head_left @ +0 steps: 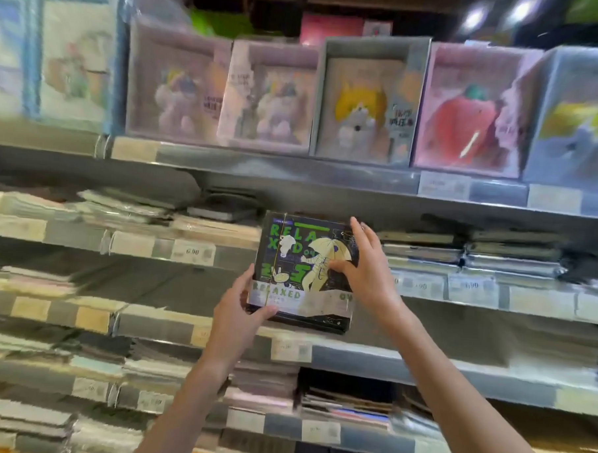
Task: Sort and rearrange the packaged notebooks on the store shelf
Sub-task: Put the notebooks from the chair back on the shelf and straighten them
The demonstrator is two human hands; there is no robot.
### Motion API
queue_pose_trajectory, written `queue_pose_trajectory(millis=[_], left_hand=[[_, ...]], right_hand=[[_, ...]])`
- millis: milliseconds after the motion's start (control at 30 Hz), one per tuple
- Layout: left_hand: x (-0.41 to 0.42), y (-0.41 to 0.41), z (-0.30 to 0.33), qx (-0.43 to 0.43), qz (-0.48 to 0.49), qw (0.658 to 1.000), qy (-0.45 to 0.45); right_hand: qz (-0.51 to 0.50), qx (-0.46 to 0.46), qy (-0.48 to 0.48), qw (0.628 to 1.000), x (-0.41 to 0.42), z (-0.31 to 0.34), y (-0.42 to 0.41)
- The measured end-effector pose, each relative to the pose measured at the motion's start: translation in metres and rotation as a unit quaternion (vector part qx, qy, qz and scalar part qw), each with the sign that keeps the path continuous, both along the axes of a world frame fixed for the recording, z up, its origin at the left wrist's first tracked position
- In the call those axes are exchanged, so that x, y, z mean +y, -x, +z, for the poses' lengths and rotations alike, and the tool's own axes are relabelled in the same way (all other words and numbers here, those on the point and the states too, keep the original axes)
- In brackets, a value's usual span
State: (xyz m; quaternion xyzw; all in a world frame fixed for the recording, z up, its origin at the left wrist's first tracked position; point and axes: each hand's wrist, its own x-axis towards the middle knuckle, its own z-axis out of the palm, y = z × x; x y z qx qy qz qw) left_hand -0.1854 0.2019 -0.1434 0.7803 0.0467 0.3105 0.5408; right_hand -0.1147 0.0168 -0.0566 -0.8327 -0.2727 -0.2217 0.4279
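A black packaged notebook [294, 260] with green "RELAXED" lettering and a pale cartoon figure is held upright in front of the middle shelf. My left hand [237, 309] grips its lower left corner, thumb on the front. My right hand [364, 267] holds its right edge, thumb pressed on the cover and fingers reaching up behind the top right corner. Flat stacks of wrapped notebooks [427, 247] lie on the shelf to the right of it, and more stacks [127, 208] lie to the left.
The top shelf carries upright boxed notebooks with plush covers: a yellow-haired one [363, 106] and a strawberry one [467, 113]. Price tags [471, 288] line the grey shelf rails. Lower shelves [353, 357] hold further flat stacks [344, 404]. The view is blurred by motion.
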Motion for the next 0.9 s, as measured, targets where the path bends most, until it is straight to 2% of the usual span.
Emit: queue_pose_trajectory(millis=[233, 467, 600, 733, 833, 900], left_hand=[[0.01, -0.034, 0.055, 0.016, 0.038, 0.996, -0.073], [0.016, -0.043, 0.073, 0.089, 0.052, 0.988, -0.113], [0.013, -0.041, 0.082, 0.106, 0.062, 0.982, -0.142], [0.007, -0.035, 0.091, 0.131, 0.073, 0.975, -0.166], [0.003, -0.032, 0.1, 0.153, 0.078, 0.964, -0.205], [0.0, -0.03, 0.107, 0.175, 0.08, 0.956, -0.22]], right_hand=[[-0.01, 0.029, 0.005, 1.0, 0.01, 0.044, -0.04], [-0.063, 0.018, 0.096, 0.993, 0.007, 0.052, -0.058], [-0.108, -0.049, 0.13, 0.984, 0.01, 0.044, -0.054], [-0.084, -0.137, 0.082, 0.984, 0.014, 0.0, -0.028], [-0.097, -0.237, 0.089, 0.963, 0.012, -0.054, -0.009], [-0.115, -0.295, 0.151, 0.937, 0.011, -0.085, -0.007]])
